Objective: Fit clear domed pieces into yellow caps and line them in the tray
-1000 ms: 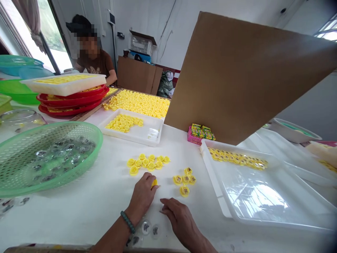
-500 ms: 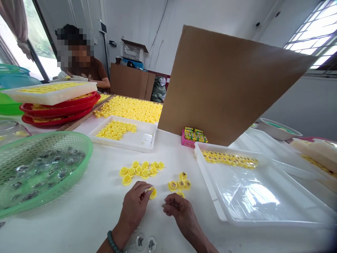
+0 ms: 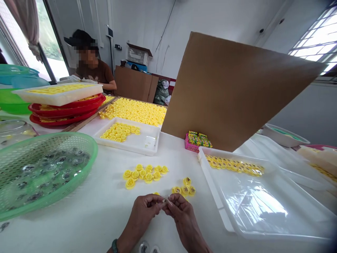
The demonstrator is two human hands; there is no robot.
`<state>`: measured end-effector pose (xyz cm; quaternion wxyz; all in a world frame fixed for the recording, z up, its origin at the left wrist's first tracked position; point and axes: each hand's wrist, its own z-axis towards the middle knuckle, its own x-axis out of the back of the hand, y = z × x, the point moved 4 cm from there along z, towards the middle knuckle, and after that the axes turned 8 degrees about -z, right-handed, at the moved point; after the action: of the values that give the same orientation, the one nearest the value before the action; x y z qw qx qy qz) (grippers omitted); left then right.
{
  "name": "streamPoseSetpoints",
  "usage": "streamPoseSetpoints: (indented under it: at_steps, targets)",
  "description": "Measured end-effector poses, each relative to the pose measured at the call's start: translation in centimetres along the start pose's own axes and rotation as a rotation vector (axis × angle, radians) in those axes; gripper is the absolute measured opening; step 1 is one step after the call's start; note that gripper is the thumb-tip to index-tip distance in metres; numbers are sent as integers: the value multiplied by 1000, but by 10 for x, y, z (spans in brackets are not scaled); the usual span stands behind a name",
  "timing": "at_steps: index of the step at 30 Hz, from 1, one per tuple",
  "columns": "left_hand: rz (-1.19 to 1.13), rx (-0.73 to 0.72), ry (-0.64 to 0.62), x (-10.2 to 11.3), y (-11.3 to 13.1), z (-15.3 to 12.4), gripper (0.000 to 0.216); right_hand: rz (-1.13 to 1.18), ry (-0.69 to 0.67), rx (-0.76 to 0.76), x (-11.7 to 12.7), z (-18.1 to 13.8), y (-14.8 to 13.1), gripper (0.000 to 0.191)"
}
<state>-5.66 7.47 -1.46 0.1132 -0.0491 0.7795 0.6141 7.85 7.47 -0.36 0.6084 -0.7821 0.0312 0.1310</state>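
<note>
My left hand (image 3: 143,212) and my right hand (image 3: 180,214) meet fingertip to fingertip low in the middle of the white table (image 3: 105,196). Both are pinched together on a small piece between them: a yellow cap (image 3: 157,194) peeks out above the left fingers, and something small and clear shows at the right fingertips. Just beyond lie a cluster of yellow caps (image 3: 143,172) and a smaller group of yellow caps with dark centres (image 3: 184,189).
A green mesh basket (image 3: 39,168) with clear pieces sits left. A white tray (image 3: 263,196) with a row of yellow caps lies right, another white tray (image 3: 129,135) ahead. Stacked red trays (image 3: 65,105), a leaning cardboard sheet (image 3: 231,88) and a seated person (image 3: 92,68) are farther back.
My left hand lifted the yellow cap off the table and my right hand rose to meet it; both hands now pinch together.
</note>
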Motion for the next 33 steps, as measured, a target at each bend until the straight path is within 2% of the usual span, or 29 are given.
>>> streamPoseSetpoints:
  at_steps: [4,9,12,14,16,17,20,22,24,27,30,33]
  targets:
    - [-7,-38,62,3,0,0,25,-14,14,-10,-3,-1,9,22]
    - [39,-77,77,3,2,-1,23,-270,38,37,6,-2,10,24]
    - [24,-38,10,2,3,-1,24,-653,18,250,9,-7,-6,25]
    - [-5,-2,-54,0,4,-1,24,-910,-78,441,4,-12,-17,36]
    - [-46,49,-82,-1,5,-2,25,-1063,-166,561,-1,-16,-21,40]
    - [-70,71,-82,-1,4,-2,25,-1105,-164,584,-1,-16,-21,39]
    - [-156,104,-56,-2,3,-3,35,-1163,-27,554,2,-15,-17,26]
    - [-193,112,-55,-2,3,-3,40,-1168,4,529,2,-16,-15,25]
    - [-215,119,-63,-1,3,-3,42,-1161,-84,547,-3,-20,-19,36]
    - [-219,154,-113,0,4,-5,43,-1157,-298,549,-14,-28,-33,50]
    - [-192,212,-186,0,3,-7,46,-1177,-394,485,-19,-31,-45,43]
    - [-160,230,-203,-2,2,-7,48,-1216,-340,453,-18,-29,-42,29]
